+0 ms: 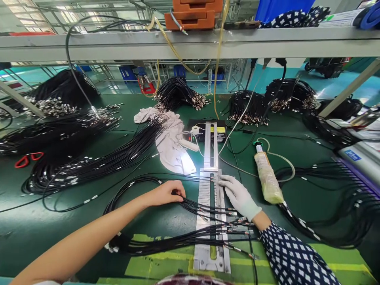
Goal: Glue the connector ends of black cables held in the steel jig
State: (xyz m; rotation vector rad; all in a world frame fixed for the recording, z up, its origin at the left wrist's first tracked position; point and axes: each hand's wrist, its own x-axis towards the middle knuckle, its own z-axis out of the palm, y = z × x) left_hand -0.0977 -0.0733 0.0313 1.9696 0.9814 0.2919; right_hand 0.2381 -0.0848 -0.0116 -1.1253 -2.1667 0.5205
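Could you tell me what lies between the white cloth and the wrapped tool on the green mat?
In the head view, the metal rail lies between the white cloth and the wrapped tool.

Green bench: cables, cloth.

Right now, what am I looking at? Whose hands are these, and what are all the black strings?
This picture comes from a camera worn on a person's head, looking down at their own two hands over a green table. There is no machine here, only hands. The black strings are thin cables with small metal ends, lying in bundles all over the table. The bare left hand pinches a few cables. The right hand, in a white glove, rests on a long metal rack with slots, where cable ends lie in a row. Nearby are a white cloth, red scissors and a wrapped tube.
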